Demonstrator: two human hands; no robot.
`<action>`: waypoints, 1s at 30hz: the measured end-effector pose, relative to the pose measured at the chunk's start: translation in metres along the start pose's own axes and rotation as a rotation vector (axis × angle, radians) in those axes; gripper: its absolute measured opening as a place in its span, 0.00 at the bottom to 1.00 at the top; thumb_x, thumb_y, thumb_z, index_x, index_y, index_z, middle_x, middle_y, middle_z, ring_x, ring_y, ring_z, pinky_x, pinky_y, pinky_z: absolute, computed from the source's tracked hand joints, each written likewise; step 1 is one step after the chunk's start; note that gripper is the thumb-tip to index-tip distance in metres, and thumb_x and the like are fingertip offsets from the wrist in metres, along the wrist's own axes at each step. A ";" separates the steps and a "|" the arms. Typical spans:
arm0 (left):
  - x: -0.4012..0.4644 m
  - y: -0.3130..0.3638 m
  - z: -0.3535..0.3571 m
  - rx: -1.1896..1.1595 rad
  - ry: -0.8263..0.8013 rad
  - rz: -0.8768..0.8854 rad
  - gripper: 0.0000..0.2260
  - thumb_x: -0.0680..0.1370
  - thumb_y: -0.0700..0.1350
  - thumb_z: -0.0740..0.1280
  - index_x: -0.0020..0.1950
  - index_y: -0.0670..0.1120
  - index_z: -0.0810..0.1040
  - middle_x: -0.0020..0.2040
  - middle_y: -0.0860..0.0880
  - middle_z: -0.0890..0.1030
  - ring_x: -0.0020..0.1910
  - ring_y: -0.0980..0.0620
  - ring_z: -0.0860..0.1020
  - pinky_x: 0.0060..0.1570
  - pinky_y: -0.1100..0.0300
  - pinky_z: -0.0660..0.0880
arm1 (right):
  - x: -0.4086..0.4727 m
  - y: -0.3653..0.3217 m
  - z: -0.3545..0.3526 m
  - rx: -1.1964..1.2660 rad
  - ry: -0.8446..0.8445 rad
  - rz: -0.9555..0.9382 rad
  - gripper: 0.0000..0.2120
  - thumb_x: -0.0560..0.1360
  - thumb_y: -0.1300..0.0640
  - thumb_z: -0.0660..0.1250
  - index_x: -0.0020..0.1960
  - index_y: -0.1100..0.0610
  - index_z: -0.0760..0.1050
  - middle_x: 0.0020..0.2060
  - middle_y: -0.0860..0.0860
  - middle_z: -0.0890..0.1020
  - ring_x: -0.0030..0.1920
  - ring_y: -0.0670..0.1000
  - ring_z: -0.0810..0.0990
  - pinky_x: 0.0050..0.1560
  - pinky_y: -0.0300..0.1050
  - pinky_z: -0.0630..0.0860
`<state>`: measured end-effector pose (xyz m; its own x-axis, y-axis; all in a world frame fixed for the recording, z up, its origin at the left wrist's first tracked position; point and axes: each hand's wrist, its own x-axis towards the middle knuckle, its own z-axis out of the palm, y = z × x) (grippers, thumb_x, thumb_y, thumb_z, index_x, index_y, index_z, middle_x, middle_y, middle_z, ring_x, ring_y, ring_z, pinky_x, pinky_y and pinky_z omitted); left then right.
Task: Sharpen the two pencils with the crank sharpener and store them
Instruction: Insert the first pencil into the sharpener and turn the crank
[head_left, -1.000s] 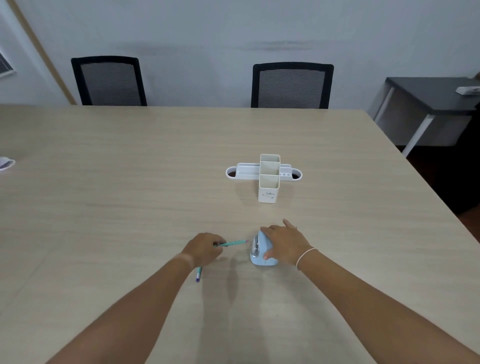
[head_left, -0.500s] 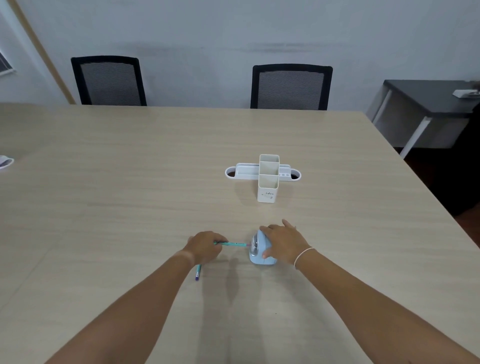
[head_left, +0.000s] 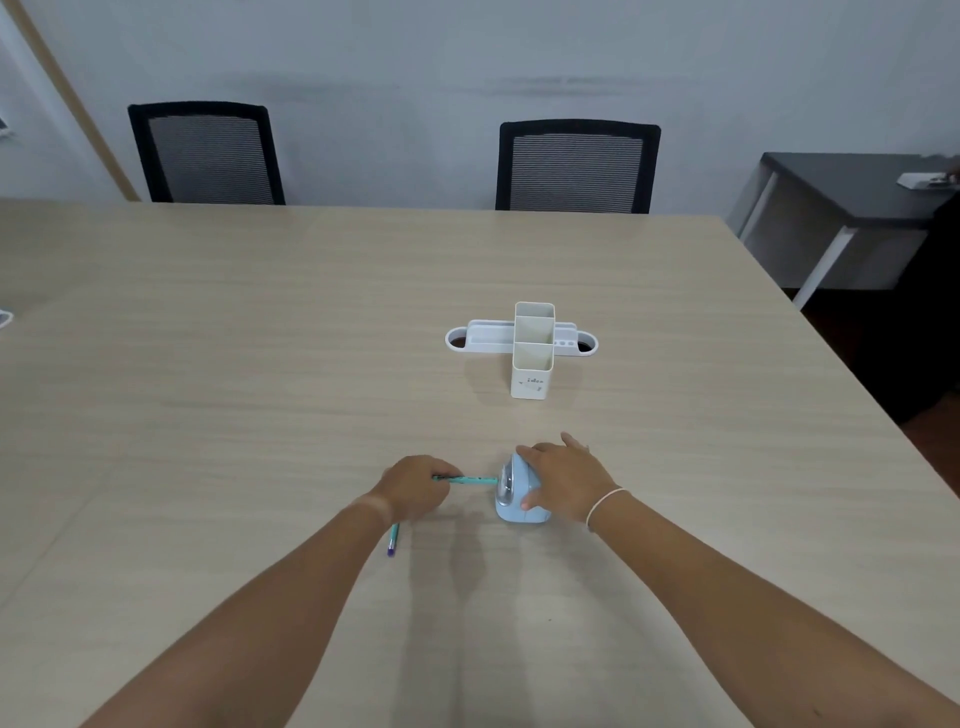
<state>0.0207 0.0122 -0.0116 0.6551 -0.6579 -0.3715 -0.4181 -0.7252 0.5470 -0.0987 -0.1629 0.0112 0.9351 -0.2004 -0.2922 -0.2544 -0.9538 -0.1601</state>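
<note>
A light blue crank sharpener (head_left: 514, 506) stands on the table near me. My right hand (head_left: 563, 480) lies over its top and right side, gripping it. My left hand (head_left: 415, 487) is closed on a teal pencil (head_left: 470, 479) held level, its tip at the sharpener's left face. A second teal pencil (head_left: 393, 539) with a purple end lies on the table, mostly hidden under my left wrist. A white pencil holder (head_left: 532, 358) with two upright compartments and a low tray stands farther back.
The wooden table (head_left: 260, 364) stretches wide around the objects. Two black mesh chairs (head_left: 576, 166) stand at its far edge. A dark side desk (head_left: 852, 192) is at the right. A small white object (head_left: 4, 317) sits at the left edge.
My left hand has pushed the teal pencil rightward until its tip reaches the sharpener's face. My right hand stays on the sharpener.
</note>
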 end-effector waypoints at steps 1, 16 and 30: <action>0.001 0.002 0.001 -0.003 -0.003 0.004 0.18 0.75 0.40 0.57 0.57 0.53 0.81 0.54 0.52 0.81 0.54 0.49 0.77 0.60 0.52 0.73 | 0.000 0.000 0.000 0.002 0.000 0.001 0.33 0.71 0.48 0.68 0.70 0.56 0.59 0.67 0.54 0.71 0.68 0.54 0.67 0.75 0.50 0.45; 0.017 0.011 0.011 -0.054 0.024 -0.009 0.14 0.77 0.42 0.59 0.35 0.55 0.75 0.33 0.57 0.72 0.35 0.53 0.69 0.68 0.39 0.64 | -0.004 -0.002 -0.004 -0.026 0.001 -0.014 0.32 0.73 0.48 0.66 0.71 0.57 0.58 0.67 0.55 0.71 0.71 0.57 0.62 0.74 0.47 0.46; 0.021 0.028 0.026 -0.113 -0.025 0.012 0.11 0.77 0.41 0.58 0.39 0.49 0.78 0.38 0.52 0.77 0.43 0.47 0.75 0.46 0.58 0.71 | 0.003 0.003 0.007 -0.005 0.038 -0.043 0.34 0.72 0.48 0.66 0.71 0.59 0.57 0.66 0.57 0.71 0.67 0.55 0.69 0.75 0.48 0.47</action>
<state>0.0065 -0.0268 -0.0234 0.6337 -0.6724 -0.3825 -0.3512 -0.6906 0.6322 -0.0984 -0.1647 0.0030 0.9540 -0.1670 -0.2490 -0.2122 -0.9629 -0.1670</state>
